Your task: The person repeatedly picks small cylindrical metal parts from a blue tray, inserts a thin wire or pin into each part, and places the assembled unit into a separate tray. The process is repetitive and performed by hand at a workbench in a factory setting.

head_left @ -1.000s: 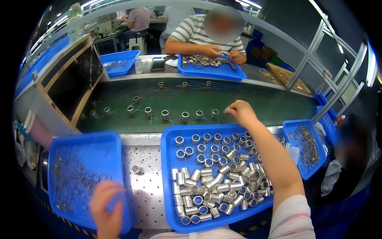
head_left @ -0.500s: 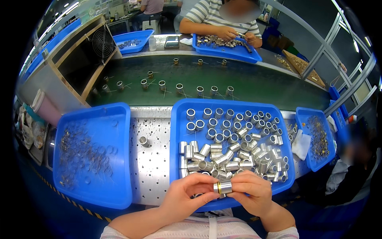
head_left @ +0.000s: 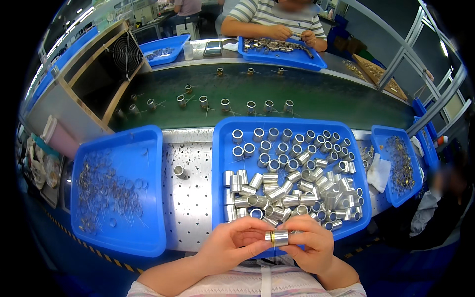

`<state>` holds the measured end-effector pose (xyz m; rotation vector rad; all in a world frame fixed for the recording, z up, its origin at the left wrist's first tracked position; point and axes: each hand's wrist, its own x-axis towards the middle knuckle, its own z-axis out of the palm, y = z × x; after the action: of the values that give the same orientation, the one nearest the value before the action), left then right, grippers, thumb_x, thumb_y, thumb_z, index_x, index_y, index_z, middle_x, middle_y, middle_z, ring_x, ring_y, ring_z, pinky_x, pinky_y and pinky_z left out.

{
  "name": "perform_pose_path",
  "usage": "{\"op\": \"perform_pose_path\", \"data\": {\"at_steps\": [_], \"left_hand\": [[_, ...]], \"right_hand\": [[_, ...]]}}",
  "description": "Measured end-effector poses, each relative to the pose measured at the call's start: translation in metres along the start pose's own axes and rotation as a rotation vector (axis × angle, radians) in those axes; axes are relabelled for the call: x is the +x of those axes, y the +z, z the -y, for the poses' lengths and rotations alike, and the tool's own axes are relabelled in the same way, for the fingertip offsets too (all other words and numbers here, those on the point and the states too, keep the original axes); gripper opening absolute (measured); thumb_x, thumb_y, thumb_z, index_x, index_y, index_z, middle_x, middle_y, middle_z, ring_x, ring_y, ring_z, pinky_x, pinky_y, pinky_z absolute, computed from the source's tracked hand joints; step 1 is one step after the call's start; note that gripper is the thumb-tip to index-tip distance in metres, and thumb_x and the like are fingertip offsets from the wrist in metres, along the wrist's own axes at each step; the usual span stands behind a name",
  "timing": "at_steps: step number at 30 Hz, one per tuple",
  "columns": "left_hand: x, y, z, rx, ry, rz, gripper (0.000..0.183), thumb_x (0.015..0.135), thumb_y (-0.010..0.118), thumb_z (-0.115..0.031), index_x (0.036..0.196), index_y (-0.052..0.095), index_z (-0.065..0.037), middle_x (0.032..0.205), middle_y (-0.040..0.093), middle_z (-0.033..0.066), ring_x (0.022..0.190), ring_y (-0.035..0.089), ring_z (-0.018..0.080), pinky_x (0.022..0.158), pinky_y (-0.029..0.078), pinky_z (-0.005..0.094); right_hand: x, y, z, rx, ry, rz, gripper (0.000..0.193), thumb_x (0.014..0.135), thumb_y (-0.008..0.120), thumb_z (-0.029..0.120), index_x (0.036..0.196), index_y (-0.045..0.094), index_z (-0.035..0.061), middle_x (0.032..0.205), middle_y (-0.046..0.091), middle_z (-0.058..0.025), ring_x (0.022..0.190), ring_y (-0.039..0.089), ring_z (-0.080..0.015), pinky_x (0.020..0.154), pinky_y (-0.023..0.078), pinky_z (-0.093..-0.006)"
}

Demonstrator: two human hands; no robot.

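Between my two hands, low over the near edge of a big blue tray [head_left: 297, 122], a shiny metal sleeve [head_left: 281, 238] lies on its side. My left hand [head_left: 225, 245] pinches its left end, where a yellow ring [head_left: 271, 238] goes round it. Fingers of my right hand [head_left: 316, 246] are closed on the other end. A thin wire [head_left: 275, 254] hangs down from the ring. Many similar sleeves fill the tray, some upright [head_left: 259, 133] in the far rows, others lying in a heap [head_left: 292, 199].
Left stands a blue tray [head_left: 159, 213] of thin wire rings; one sleeve [head_left: 180, 172] stands on the perforated metal table [head_left: 185, 213]. Beyond runs a green belt [head_left: 237, 86] carrying sleeves with wires. A co-worker [head_left: 274, 29] handles small parts opposite. A smaller blue tray [head_left: 396, 202] lies right.
The wire hanging below the sleeve now shows. Both hands keep their hold on the sleeve with small finger shifts. The whole view has shifted slightly.
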<state>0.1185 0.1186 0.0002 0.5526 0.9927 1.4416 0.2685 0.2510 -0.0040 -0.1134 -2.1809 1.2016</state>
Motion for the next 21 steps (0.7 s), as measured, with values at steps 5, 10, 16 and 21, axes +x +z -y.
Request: {"op": "perform_pose_path", "data": {"at_steps": [5,10,16,21], "left_hand": [[0.002,-0.003,0.010,0.044,0.167,0.056,0.036,0.077,0.062,0.007,0.111,0.051,0.004,0.108,0.052,0.0112,0.100,0.055,0.0170,0.090,0.047,0.0282],[0.002,-0.006,0.010,0.098,0.223,0.073,0.035,0.073,0.064,0.009,0.107,0.056,0.003,0.107,0.052,0.0113,0.099,0.056,0.0174,0.088,0.048,0.0278],[0.002,-0.007,0.010,0.026,0.148,0.035,0.035,0.070,0.066,0.010,0.104,0.058,0.004,0.105,0.054,0.0112,0.095,0.057,0.0169,0.085,0.050,0.0276],[-0.011,-0.010,0.001,0.000,0.065,-0.130,0.036,0.065,0.068,0.012,0.099,0.059,0.004,0.101,0.056,0.0126,0.095,0.058,0.0186,0.084,0.051,0.0298]], "right_hand": [[0.002,0.006,0.004,-0.060,-0.062,-0.026,0.022,0.062,0.074,-0.002,0.079,0.060,-0.0021,0.099,0.061,-0.0170,0.089,0.062,-0.0287,0.074,0.051,-0.0338],[-0.007,0.015,0.006,-0.027,-0.035,-0.070,0.018,0.065,0.071,-0.005,0.076,0.058,-0.0030,0.099,0.061,-0.0206,0.090,0.063,-0.0292,0.076,0.053,-0.0321],[-0.008,0.016,0.008,0.017,-0.002,-0.107,0.021,0.065,0.070,-0.007,0.080,0.055,-0.0025,0.099,0.061,-0.0208,0.091,0.063,-0.0289,0.077,0.053,-0.0317],[-0.008,-0.005,-0.001,0.003,0.031,-0.077,0.022,0.069,0.069,-0.002,0.084,0.054,0.0004,0.101,0.060,-0.0195,0.083,0.063,-0.0258,0.069,0.051,-0.0306]]}}
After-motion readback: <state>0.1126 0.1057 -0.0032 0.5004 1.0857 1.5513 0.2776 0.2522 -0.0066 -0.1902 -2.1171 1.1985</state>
